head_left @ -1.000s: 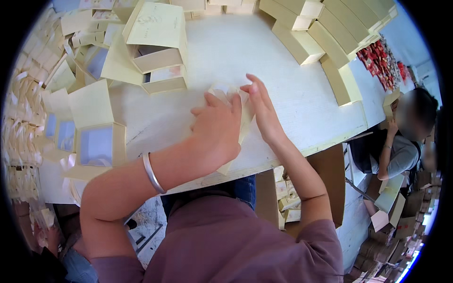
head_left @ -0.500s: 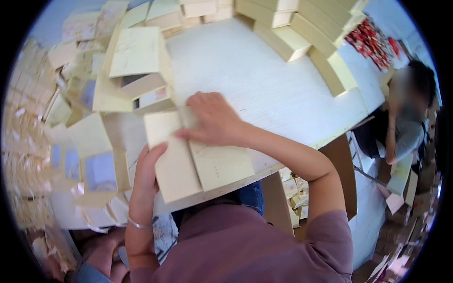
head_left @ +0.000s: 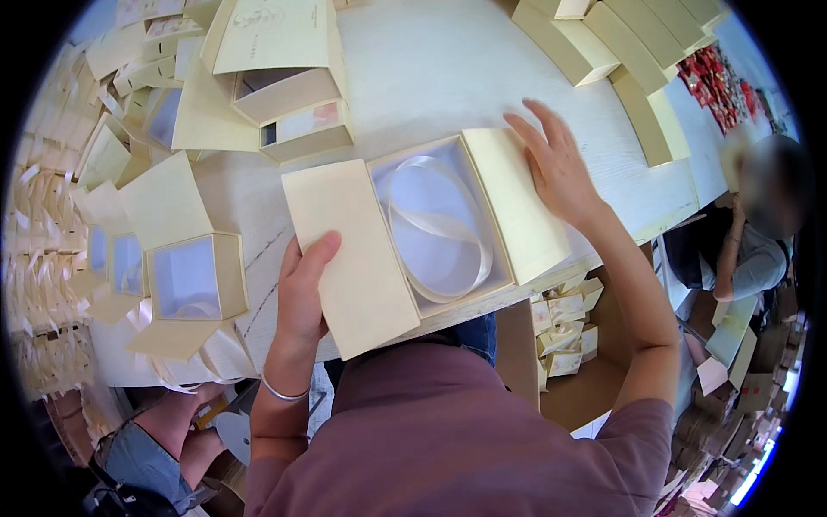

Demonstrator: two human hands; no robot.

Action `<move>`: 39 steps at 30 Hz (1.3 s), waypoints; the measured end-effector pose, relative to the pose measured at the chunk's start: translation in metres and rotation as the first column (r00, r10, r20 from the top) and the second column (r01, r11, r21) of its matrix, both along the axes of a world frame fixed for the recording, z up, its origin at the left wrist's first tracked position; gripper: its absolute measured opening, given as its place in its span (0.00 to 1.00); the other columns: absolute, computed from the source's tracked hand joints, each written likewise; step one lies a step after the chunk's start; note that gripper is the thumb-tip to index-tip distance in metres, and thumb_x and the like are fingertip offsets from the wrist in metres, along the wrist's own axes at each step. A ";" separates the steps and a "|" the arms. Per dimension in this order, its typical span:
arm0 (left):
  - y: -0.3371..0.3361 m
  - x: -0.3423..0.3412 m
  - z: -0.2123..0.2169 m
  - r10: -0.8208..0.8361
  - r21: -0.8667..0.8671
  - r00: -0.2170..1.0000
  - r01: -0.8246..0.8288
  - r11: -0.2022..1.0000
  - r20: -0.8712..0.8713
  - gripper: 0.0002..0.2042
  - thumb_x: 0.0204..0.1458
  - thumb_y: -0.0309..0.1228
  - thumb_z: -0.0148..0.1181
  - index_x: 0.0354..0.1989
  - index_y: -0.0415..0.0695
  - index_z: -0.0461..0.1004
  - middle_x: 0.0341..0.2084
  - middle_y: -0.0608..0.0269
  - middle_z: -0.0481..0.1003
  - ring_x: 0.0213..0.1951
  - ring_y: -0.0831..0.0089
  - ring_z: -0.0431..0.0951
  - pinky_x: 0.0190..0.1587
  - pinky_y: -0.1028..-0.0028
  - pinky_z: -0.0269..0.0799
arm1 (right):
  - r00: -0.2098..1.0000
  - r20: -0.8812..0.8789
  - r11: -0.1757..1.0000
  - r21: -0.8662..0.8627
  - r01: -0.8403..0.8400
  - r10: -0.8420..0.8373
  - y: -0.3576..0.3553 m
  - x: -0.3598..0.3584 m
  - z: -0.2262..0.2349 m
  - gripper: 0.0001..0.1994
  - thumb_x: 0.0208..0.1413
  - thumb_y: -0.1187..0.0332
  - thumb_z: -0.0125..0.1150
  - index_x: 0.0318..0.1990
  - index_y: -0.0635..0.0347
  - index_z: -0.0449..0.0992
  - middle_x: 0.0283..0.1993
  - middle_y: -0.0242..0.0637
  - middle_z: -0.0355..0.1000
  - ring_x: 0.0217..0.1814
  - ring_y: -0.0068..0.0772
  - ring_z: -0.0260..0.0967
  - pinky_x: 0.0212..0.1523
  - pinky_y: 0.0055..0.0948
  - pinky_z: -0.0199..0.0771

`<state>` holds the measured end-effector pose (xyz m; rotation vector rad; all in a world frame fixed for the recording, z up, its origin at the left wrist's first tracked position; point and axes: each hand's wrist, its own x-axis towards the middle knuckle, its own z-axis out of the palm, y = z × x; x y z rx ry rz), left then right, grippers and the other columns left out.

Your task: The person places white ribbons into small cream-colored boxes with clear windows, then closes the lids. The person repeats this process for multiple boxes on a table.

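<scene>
A cream gift box (head_left: 345, 258) lies at the near edge of the table, its two flaps spread to left and right. Inside its pale lining a white ribbon (head_left: 472, 233) is curled in a loop. My left hand (head_left: 303, 284) grips the left flap, thumb on top and fingers underneath. Beside the right flap (head_left: 517, 202) is my right hand (head_left: 556, 168), fingers apart and holding nothing; whether its fingertips touch the flap I cannot tell.
Opened boxes (head_left: 185, 280) and closed ones crowd the left, with hanging ribbons. More boxes (head_left: 633, 52) stand stacked at the far right. Below the table's edge, a carton (head_left: 603, 392) holds small boxes. Another person (head_left: 749, 258) sits at right; someone's legs (head_left: 164, 431) show lower left.
The box has gone from closed to open, its flaps swung apart, baring the ribbon and lining. My right hand has moved right, off the lid. The view has shifted.
</scene>
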<state>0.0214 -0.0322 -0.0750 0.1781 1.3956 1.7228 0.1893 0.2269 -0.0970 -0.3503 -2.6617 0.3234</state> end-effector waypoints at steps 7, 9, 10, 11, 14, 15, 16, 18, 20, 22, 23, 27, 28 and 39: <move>-0.001 -0.002 0.013 0.022 0.074 0.998 -0.018 0.997 -0.060 0.21 0.51 0.28 0.45 0.55 0.39 0.54 0.43 0.57 0.67 0.41 0.72 0.71 0.40 0.75 0.69 | 0.861 0.284 0.894 0.034 -0.448 0.421 -0.058 -0.046 0.052 0.14 0.43 0.58 0.58 0.23 0.62 0.71 0.24 0.33 0.64 0.36 0.35 0.60 0.38 0.33 0.60; 0.002 -0.003 0.019 0.013 0.102 0.995 -0.003 0.995 -0.098 0.23 0.51 0.27 0.44 0.57 0.41 0.50 0.44 0.57 0.66 0.42 0.72 0.70 0.41 0.75 0.69 | 0.811 0.376 0.858 0.076 -0.508 0.447 -0.064 -0.050 0.047 0.14 0.43 0.58 0.57 0.21 0.61 0.70 0.24 0.32 0.63 0.36 0.33 0.58 0.39 0.31 0.57; 0.003 -0.003 0.020 0.010 0.116 0.993 0.004 0.993 -0.117 0.25 0.51 0.27 0.44 0.59 0.42 0.48 0.45 0.56 0.65 0.43 0.71 0.70 0.41 0.75 0.69 | 0.786 0.419 0.842 0.084 -0.532 0.454 -0.067 -0.051 0.045 0.14 0.43 0.58 0.57 0.21 0.61 0.70 0.24 0.32 0.63 0.37 0.32 0.58 0.40 0.30 0.56; 0.004 -0.003 0.021 0.006 0.126 0.992 0.010 0.992 -0.126 0.26 0.51 0.26 0.44 0.59 0.42 0.46 0.47 0.56 0.63 0.45 0.70 0.69 0.43 0.74 0.68 | 0.760 0.460 0.827 0.093 -0.555 0.459 -0.069 -0.052 0.043 0.14 0.44 0.58 0.56 0.20 0.61 0.70 0.24 0.32 0.63 0.38 0.31 0.57 0.40 0.30 0.55; 0.006 -0.001 0.021 0.016 0.128 0.976 0.012 0.992 -0.215 0.29 0.50 0.25 0.45 0.61 0.43 0.42 0.53 0.54 0.57 0.51 0.67 0.63 0.49 0.72 0.63 | 0.713 0.592 0.811 0.164 -0.562 0.375 -0.075 -0.054 0.028 0.12 0.45 0.60 0.54 0.20 0.60 0.71 0.26 0.35 0.64 0.35 0.32 0.60 0.39 0.29 0.56; 0.007 0.001 0.021 0.033 0.112 0.958 -0.001 0.994 -0.285 0.30 0.50 0.25 0.46 0.61 0.43 0.40 0.54 0.54 0.55 0.53 0.66 0.61 0.51 0.71 0.61 | 0.688 0.616 0.849 0.060 -0.525 0.383 -0.073 -0.059 0.029 0.11 0.46 0.62 0.54 0.21 0.60 0.71 0.27 0.37 0.65 0.34 0.34 0.61 0.39 0.30 0.57; 0.007 0.002 0.022 0.049 0.098 0.934 -0.015 0.995 -0.353 0.32 0.49 0.25 0.47 0.61 0.43 0.39 0.56 0.53 0.52 0.55 0.65 0.58 0.53 0.69 0.58 | 0.663 0.637 0.876 -0.044 -0.479 0.394 -0.070 -0.065 0.032 0.10 0.47 0.64 0.53 0.22 0.61 0.71 0.28 0.38 0.66 0.33 0.36 0.62 0.38 0.31 0.58; 0.006 -0.004 0.025 0.076 0.090 0.673 -0.014 0.996 -0.735 0.33 0.46 0.24 0.51 0.61 0.43 0.41 0.57 0.53 0.50 0.56 0.64 0.55 0.56 0.67 0.54 | 0.700 0.577 0.907 -0.285 -0.310 0.421 -0.068 -0.072 0.050 0.07 0.48 0.67 0.52 0.26 0.61 0.71 0.31 0.41 0.68 0.33 0.39 0.64 0.38 0.32 0.60; 0.007 -0.011 0.033 0.063 0.063 0.388 -0.013 0.998 -0.920 0.34 0.44 0.24 0.53 0.60 0.42 0.45 0.57 0.53 0.50 0.57 0.63 0.54 0.56 0.66 0.52 | 0.828 0.429 0.826 -0.560 -0.070 0.361 -0.068 -0.072 0.082 0.06 0.48 0.70 0.51 0.31 0.62 0.71 0.34 0.44 0.69 0.34 0.43 0.66 0.38 0.35 0.63; 0.013 -0.016 0.051 0.009 0.009 0.175 -0.006 1.000 -0.985 0.33 0.42 0.24 0.56 0.59 0.41 0.49 0.55 0.53 0.53 0.57 0.62 0.54 0.56 0.65 0.52 | 0.832 0.377 0.863 -0.457 -0.216 0.408 -0.072 -0.070 0.073 0.09 0.48 0.72 0.51 0.38 0.61 0.69 0.35 0.45 0.69 0.37 0.45 0.66 0.39 0.36 0.65; 0.015 -0.018 0.057 0.024 0.027 0.168 0.018 0.999 -0.986 0.31 0.42 0.24 0.56 0.57 0.41 0.51 0.55 0.53 0.54 0.57 0.62 0.55 0.55 0.65 0.53 | 0.832 0.344 0.869 -0.401 -0.290 0.436 -0.073 -0.069 0.067 0.11 0.48 0.72 0.51 0.41 0.61 0.68 0.35 0.45 0.69 0.39 0.46 0.66 0.39 0.37 0.66; 0.019 -0.014 0.067 -0.001 0.008 0.123 0.074 0.997 -0.992 0.25 0.41 0.24 0.56 0.52 0.40 0.61 0.51 0.53 0.59 0.55 0.60 0.57 0.54 0.66 0.54 | 0.743 0.484 0.859 -0.452 -0.240 0.463 -0.087 -0.089 0.049 0.15 0.49 0.71 0.50 0.46 0.60 0.67 0.36 0.46 0.69 0.42 0.46 0.66 0.41 0.39 0.65; 0.020 -0.011 0.067 -0.029 -0.021 0.106 0.076 0.997 -0.994 0.23 0.41 0.24 0.56 0.50 0.41 0.63 0.51 0.52 0.60 0.55 0.59 0.58 0.54 0.66 0.54 | 0.734 0.473 0.838 -0.488 -0.242 0.488 -0.084 -0.094 0.042 0.13 0.49 0.71 0.50 0.44 0.60 0.69 0.35 0.45 0.70 0.41 0.46 0.67 0.41 0.38 0.66; 0.016 -0.004 0.065 -0.270 -0.276 -0.101 0.051 0.960 -0.957 0.15 0.44 0.27 0.55 0.42 0.39 0.69 0.45 0.54 0.67 0.51 0.60 0.64 0.56 0.65 0.52 | 0.815 0.343 0.857 -0.405 -0.319 0.466 -0.076 -0.086 0.073 0.06 0.44 0.70 0.52 0.27 0.61 0.74 0.29 0.43 0.71 0.34 0.44 0.68 0.32 0.39 0.66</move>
